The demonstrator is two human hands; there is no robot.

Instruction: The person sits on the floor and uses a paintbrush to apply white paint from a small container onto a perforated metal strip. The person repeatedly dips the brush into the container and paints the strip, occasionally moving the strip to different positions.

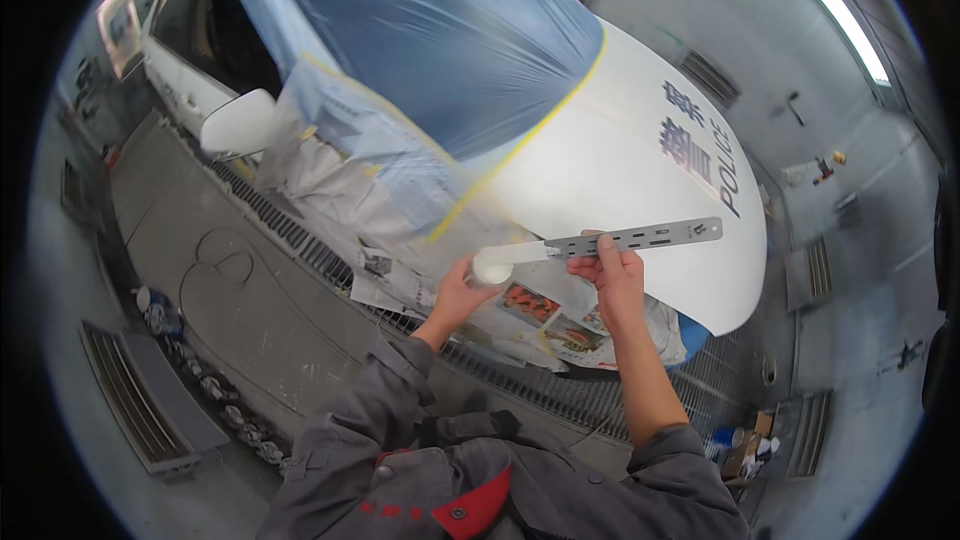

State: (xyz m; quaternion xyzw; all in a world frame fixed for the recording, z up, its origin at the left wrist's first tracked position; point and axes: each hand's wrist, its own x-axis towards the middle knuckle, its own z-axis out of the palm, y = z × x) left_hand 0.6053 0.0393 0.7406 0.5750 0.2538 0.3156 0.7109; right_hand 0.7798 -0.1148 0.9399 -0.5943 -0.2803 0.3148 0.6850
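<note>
My left hand (456, 298) is wrapped round a small cup (491, 268) of white paint. In my right hand (617, 282) is a flat grey slotted mixing stick (682, 232), pinched between thumb and fingers near its middle. The stick lies almost level, its white-coated left end over the cup's rim. Whether that end touches the paint I cannot tell. Both hands are in front of a white car's hood (640, 160), which carries dark lettering. Printed paper sheets (528, 306) hang over the car's side just beyond my hands.
Blue plastic film (440, 40) covers the windshield, edged with yellow masking tape (520, 157). A white side mirror (238, 123) juts out at left. Floor grating (530, 392) runs beside the car, and a thin hose (215, 262) curls on the floor. Cans and boxes (750, 448) stand at lower right.
</note>
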